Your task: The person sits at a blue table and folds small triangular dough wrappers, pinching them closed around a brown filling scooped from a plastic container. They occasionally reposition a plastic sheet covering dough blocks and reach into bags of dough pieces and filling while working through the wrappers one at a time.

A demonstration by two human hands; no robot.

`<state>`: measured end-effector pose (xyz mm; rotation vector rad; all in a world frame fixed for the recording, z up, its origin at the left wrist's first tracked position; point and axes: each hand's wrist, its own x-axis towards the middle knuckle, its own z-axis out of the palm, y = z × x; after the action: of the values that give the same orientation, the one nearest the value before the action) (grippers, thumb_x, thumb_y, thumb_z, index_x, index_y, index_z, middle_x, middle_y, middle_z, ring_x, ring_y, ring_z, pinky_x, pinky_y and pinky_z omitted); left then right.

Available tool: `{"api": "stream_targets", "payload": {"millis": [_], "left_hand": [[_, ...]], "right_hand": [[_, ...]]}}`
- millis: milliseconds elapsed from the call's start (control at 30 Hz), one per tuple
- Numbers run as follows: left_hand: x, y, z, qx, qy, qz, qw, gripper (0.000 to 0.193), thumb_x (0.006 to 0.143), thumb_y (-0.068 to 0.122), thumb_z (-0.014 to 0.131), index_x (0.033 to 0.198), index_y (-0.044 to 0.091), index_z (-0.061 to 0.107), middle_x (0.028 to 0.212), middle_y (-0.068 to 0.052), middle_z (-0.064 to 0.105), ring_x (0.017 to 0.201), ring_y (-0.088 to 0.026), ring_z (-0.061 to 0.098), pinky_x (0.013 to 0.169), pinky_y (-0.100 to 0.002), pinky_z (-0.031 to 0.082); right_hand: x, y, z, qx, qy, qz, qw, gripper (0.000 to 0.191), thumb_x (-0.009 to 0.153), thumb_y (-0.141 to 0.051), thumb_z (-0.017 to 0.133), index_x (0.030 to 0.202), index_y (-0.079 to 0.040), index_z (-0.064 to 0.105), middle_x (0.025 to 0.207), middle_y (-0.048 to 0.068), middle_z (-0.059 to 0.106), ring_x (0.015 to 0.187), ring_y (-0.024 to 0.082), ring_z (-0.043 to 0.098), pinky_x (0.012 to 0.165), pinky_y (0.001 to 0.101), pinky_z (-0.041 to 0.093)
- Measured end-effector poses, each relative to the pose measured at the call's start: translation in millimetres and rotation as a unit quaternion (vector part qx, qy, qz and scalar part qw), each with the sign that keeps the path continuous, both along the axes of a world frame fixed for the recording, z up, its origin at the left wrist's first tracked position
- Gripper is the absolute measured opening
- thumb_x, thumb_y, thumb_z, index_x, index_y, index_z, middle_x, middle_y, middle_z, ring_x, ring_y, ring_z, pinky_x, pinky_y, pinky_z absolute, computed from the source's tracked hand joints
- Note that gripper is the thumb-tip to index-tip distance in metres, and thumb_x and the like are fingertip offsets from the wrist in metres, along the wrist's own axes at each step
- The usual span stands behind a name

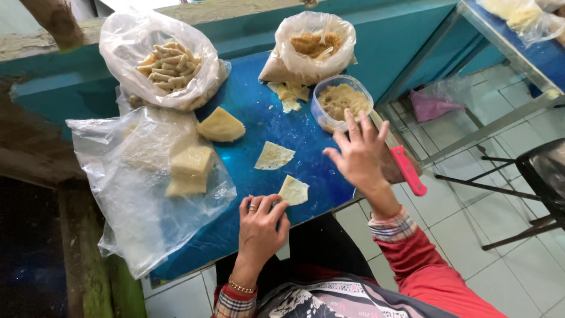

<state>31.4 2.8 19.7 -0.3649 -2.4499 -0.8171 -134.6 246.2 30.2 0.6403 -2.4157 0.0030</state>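
My left hand (261, 222) rests on the near edge of the blue table (268, 121), its fingertips on a pale triangular wrapper sheet (293, 190). A second triangular sheet (273, 156) lies flat just beyond it. My right hand (358, 154) hovers open with fingers spread, right beside a clear plastic tub of crumbly yellow filling (339, 102). A knife with a pink handle (406, 169) lies at the table's right edge, partly behind that hand.
A plastic bag of rolled pastries (168, 62) sits at the back left, a bag of crumbly filling (312, 44) at the back. A large clear bag with stacked wrapper sheets (189, 168) lies left. A loose wedge of sheets (220, 125), torn scraps (290, 94), tiled floor right.
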Motion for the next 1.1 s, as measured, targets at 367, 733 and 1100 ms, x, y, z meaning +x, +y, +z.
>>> {"api": "stream_targets", "payload": {"millis": [367, 733, 1100], "left_hand": [[-1, -3, 2, 0.053, -0.008, -0.007, 0.999, 0.018, 0.08, 0.011, 0.07, 0.098, 0.009, 0.071, 0.106, -0.004, 0.069, 0.101, -0.026, 0.064, 0.098, -0.045, 0.043], [0, -3, 3, 0.057, -0.014, -0.01, 0.998, 0.017, 0.08, 0.01, 0.069, 0.097, 0.008, 0.071, 0.106, -0.006, 0.07, 0.1, -0.027, 0.065, 0.097, -0.046, 0.044], [-1, -2, 3, 0.036, 0.002, -0.013, 0.999, 0.014, 0.081, 0.009, 0.07, 0.094, 0.009, 0.071, 0.104, -0.005, 0.07, 0.1, -0.026, 0.066, 0.095, -0.044, 0.045]], "right_hand": [[-267, -51, 53, 0.031, -0.2, -0.117, 0.972, 0.031, 0.083, -0.046, 0.077, 0.096, -0.018, 0.08, 0.1, 0.014, 0.074, 0.097, 0.034, 0.069, 0.084, 0.0476, 0.052], [-286, -66, 44, -0.098, -0.226, -0.073, 0.967, 0.018, 0.088, -0.034, 0.067, 0.093, -0.025, 0.082, 0.089, 0.008, 0.076, 0.083, 0.031, 0.072, 0.075, 0.049, 0.056], [-264, -1, 43, -0.297, -0.092, -0.082, 0.947, 0.019, 0.09, -0.033, 0.075, 0.087, -0.015, 0.082, 0.077, 0.012, 0.074, 0.073, 0.031, 0.072, 0.063, 0.0441, 0.055]]}}
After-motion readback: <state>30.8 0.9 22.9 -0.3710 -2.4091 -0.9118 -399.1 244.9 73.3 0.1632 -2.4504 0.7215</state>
